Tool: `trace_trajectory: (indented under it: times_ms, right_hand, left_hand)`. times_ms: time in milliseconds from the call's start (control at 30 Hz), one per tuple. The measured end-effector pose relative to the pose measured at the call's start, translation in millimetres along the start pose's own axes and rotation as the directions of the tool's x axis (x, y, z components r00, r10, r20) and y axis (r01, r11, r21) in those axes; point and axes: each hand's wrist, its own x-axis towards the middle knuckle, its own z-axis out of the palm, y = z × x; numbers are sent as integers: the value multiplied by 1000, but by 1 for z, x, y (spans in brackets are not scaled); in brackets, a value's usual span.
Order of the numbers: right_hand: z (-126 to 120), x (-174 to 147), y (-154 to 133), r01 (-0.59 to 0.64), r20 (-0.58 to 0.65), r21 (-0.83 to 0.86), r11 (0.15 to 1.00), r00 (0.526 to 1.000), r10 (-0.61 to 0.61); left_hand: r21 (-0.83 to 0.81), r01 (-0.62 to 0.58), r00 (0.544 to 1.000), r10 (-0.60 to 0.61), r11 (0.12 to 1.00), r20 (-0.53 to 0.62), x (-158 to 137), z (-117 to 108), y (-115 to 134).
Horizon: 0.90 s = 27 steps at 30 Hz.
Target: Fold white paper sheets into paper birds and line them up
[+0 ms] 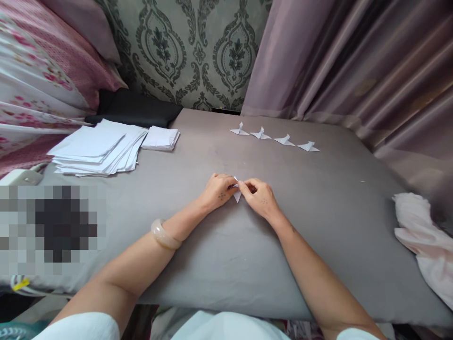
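Gripping a small folded paper (237,195) with their fingertips in the head view, the left hand (220,192) and right hand (260,196) meet over the desk (230,264). Beyond this paper, four folded figures (261,134) stretch to its right; paper stacks (94,146) lie to its left.

Table (212,269), grey cloth cover. On it lie: one stack of white paper sheets (94,146), left; one smaller paper stack (160,138), just beside; four white origami figures (284,140), far side, in a row.

Matt paper piece (237,196), glossy bangle (164,234), cloth tabletop (226,259)
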Motion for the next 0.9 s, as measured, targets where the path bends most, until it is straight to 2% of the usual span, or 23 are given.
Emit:
trace_trajectory:
  times_ms: [200,367,533,633,800,900]
  right_hand:
    - [5,5,1,-105,-19,21,994,994,106]
    - [-1,8,0,-200,67,137,970,979,192]
    - [-11,9,-8,-368,199,258,894,925,323]
    - [-13,9,-11,-424,259,328,844,900,351]
    - [-12,9,-12,-463,230,389,796,886,403]
    - [-10,10,-12,-511,262,422,749,860,439]
  left_hand:
    - [-7,9,1000,-8,1000,13,0,2,-1]
    - [-44,19,1000,-19,999,9,0,0,-1]
    - [-48,22,1000,-21,999,24,1,-1,-1]
    - [-40,5,999,-4,999,35,1,0,-3]
    - [-23,-10,999,11,1000,35,1,2,-5]
    - [-24,1,999,-1,1000,35,1,2,-4]
